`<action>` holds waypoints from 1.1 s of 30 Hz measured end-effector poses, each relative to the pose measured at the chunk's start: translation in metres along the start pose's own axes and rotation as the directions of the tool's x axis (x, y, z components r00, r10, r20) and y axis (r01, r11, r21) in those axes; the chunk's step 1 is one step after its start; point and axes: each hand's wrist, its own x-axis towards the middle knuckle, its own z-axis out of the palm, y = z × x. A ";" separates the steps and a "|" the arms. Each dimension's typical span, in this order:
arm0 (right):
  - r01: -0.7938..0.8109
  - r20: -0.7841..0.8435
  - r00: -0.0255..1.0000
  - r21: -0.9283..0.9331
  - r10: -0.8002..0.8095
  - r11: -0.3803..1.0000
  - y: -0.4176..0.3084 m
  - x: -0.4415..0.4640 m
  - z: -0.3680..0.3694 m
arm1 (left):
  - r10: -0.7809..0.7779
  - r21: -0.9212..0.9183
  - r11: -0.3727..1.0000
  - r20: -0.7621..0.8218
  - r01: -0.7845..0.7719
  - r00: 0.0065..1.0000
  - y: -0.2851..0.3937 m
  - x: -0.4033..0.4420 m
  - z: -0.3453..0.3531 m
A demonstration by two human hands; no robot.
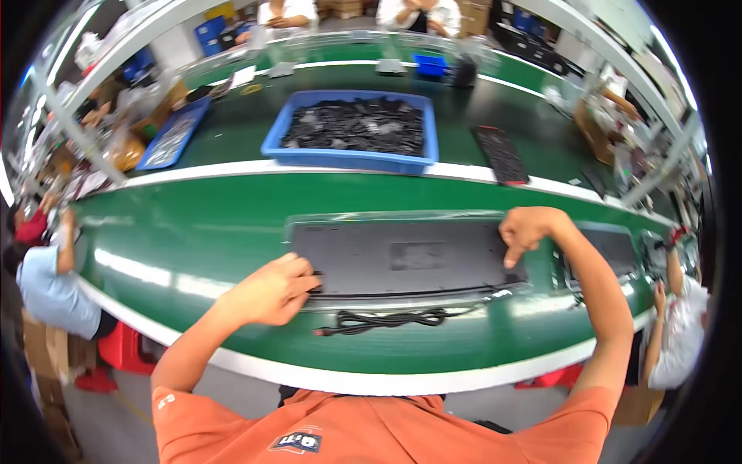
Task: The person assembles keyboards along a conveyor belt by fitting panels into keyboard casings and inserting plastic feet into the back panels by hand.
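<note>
A long black panel [363, 255], which looks like the underside of a keyboard, lies in a clear plastic tray on the green work surface. At its left end is my left hand [280, 290], with fingers pinched together at the lower left corner; what they hold is hidden. Over the right end is my right hand [529, 232], its fingers curled and one finger pointing down onto the panel near the lower right corner. A bundled black cable [394, 318] lies in front of the panel, its line running to the right.
Behind stands a blue bin [274, 143] full of small black parts. A red-edged tray [501, 155] of dark pieces lies right of it, a blue tray [174, 139] left. Another panel [607, 254] sits at the right. Co-workers are at both sides and across.
</note>
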 end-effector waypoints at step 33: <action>0.134 -0.970 0.204 0.161 0.131 0.978 0.121 0.150 -0.025 | -0.221 -0.347 0.934 -0.388 0.080 0.895 0.036 0.050 0.080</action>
